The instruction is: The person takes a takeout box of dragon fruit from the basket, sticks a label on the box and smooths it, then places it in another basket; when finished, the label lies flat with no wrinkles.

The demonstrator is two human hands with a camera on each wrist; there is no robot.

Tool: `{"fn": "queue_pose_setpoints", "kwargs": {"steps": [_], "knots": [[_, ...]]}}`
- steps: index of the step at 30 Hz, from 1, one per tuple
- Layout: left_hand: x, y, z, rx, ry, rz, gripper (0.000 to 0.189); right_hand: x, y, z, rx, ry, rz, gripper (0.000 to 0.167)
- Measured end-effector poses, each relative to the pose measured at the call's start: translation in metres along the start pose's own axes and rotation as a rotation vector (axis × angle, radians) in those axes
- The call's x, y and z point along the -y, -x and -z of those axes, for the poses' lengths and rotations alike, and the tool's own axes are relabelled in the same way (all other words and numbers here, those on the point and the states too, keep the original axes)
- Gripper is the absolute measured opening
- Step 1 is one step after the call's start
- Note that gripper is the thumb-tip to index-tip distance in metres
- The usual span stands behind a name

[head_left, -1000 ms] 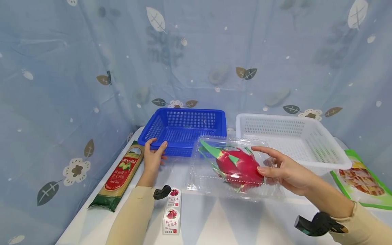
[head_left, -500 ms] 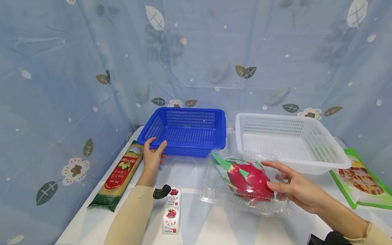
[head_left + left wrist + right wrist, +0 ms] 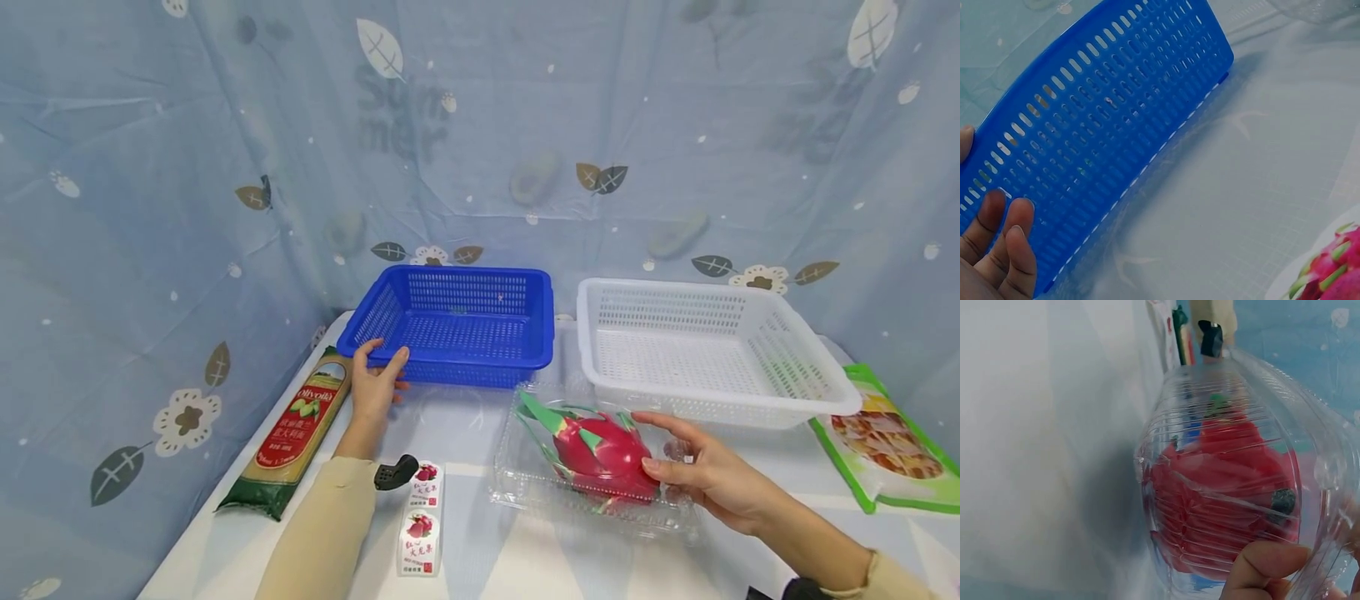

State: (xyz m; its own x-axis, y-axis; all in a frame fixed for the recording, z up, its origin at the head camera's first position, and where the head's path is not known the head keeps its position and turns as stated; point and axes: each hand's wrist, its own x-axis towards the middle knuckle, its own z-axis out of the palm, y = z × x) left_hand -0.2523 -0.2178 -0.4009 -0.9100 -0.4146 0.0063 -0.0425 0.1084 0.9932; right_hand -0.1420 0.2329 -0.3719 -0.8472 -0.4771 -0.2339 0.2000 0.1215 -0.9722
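Note:
My right hand (image 3: 716,475) grips the right end of a clear plastic clamshell box (image 3: 510,483), its thumb and fingers pinching the edge. Inside lies a red dragon fruit (image 3: 600,454) with green leaf tips, also visible through the ribbed wall in the right wrist view. The box is in front of the two baskets; whether it touches the table is unclear. My left hand (image 3: 372,392) holds the near left rim of a blue plastic basket (image 3: 465,372). In the left wrist view, fingers (image 3: 1019,250) lie against the basket's slotted outer wall.
A white basket (image 3: 705,400) stands behind the box to the right. On the left lies a pasta bag (image 3: 300,425); a green-edged food packet (image 3: 885,437) lies at far right. A strip of dragon fruit stickers (image 3: 420,533) is on the white table (image 3: 480,550). Curtains surround it.
My right hand has brought the box with the dragon fruit down and nearer, slightly to the right, then a little back left. My left hand stays on the blue basket's rim.

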Motion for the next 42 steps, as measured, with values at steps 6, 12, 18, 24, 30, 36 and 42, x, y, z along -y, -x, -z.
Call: {"fn": "queue_pose_setpoints", "kwargs": {"steps": [6, 12, 18, 24, 30, 36, 42], "knots": [[-0.001, 0.001, 0.001, -0.015, 0.009, -0.016, 0.065, -0.004, -0.003, 0.002, -0.023, 0.003, -0.009, 0.057], [0.000, 0.002, 0.000, -0.003, 0.011, 0.001, 0.067, -0.008, -0.004, 0.006, -0.017, 0.009, -0.006, 0.057], [0.001, 0.001, 0.000, -0.017, 0.011, 0.007, 0.066, -0.012, -0.003, 0.011, 0.007, 0.017, 0.030, 0.055], [0.002, 0.000, 0.000, -0.022, 0.001, 0.008, 0.067, -0.014, -0.002, 0.013, 0.030, 0.030, 0.032, 0.056], [0.003, 0.001, -0.001, -0.023, 0.009, 0.008, 0.064, -0.016, -0.001, 0.011, 0.044, 0.036, 0.040, 0.061], [0.003, 0.000, -0.001, -0.020, -0.001, 0.011, 0.065, -0.020, -0.002, 0.010, 0.058, 0.035, 0.062, 0.063], [0.001, 0.002, -0.002, -0.008, 0.004, 0.008, 0.066, -0.021, -0.003, 0.009, 0.071, 0.030, 0.071, 0.064]]}}
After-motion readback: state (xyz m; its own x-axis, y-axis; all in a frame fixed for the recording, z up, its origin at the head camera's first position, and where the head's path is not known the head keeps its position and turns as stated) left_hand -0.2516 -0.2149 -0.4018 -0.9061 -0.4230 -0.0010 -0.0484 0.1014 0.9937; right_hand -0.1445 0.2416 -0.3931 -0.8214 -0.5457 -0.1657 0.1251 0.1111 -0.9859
